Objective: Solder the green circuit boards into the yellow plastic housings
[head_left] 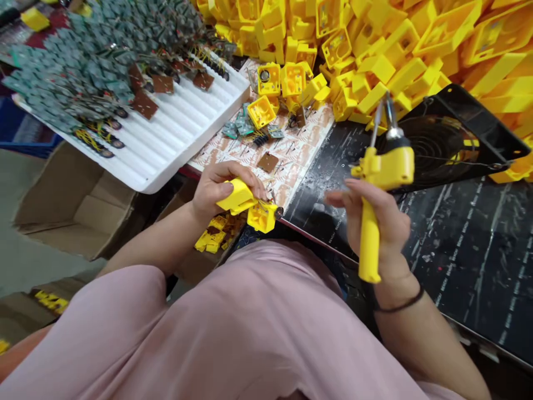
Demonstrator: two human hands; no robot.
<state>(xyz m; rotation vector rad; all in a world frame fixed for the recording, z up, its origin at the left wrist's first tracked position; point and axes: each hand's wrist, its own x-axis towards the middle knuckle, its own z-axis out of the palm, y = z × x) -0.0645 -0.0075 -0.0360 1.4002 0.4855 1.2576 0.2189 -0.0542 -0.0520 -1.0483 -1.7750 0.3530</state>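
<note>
My left hand (227, 186) is closed around a yellow plastic housing (236, 198). Against it, at the fingertips, is an open yellow casing (261, 216) with thin wires and a small round black part (278, 212) at its side. My right hand (381, 219) grips the handle of a yellow soldering gun (387, 166), held above the black bench mat, its metal tip pointing away from me. The forefinger and thumb stretch out to the left of the handle. Just beyond my left hand, a brown square board (267, 162) lies on the patterned worktop.
A white ridged foam tray (166, 141) holds many wired circuit boards (104, 61). Yellow housings (375, 61) are heaped at the back right. A black fan (458, 130) stands on the black mat (466, 244). Cardboard boxes (70, 205) sit below the bench at left.
</note>
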